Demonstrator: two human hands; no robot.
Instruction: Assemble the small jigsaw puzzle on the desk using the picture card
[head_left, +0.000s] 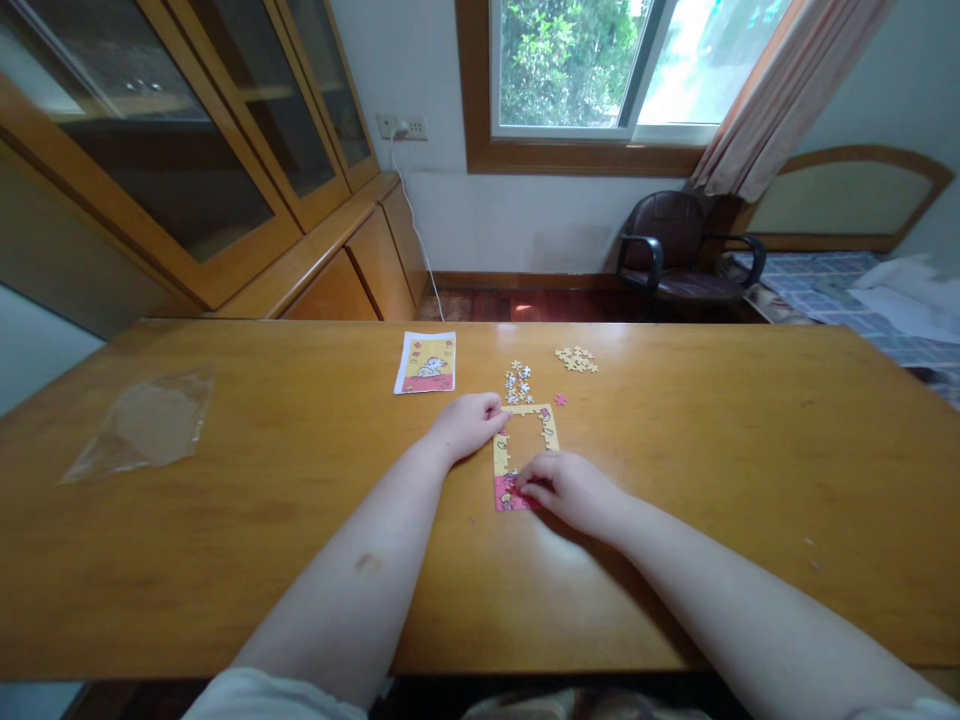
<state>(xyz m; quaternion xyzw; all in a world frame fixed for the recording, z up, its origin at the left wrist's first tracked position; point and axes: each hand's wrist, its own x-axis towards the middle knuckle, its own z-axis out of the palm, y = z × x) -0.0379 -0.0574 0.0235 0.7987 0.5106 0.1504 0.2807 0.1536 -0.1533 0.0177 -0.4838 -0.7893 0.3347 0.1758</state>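
A partly joined jigsaw puzzle [500,460] lies on the table, its yellow border and pink lower part around an open middle. My left hand [470,422] rests at its upper left edge, fingers curled, with the fingertips touching the border. Over the pink lower part, my right hand [562,485] has thumb and fingers pinched together; whatever they hold is too small to make out. Just beyond the puzzle lie a cluster of white pieces [518,382], a pile of yellow pieces [576,359] and a single pink piece [561,400].
A picture card [426,362] with a white animal on yellow and pink lies behind my left hand. On the left of the wooden table [300,420] is a clear plastic bag [150,420]. Beyond the table stand a glass-door cabinet [292,220] and an office chair [667,240].
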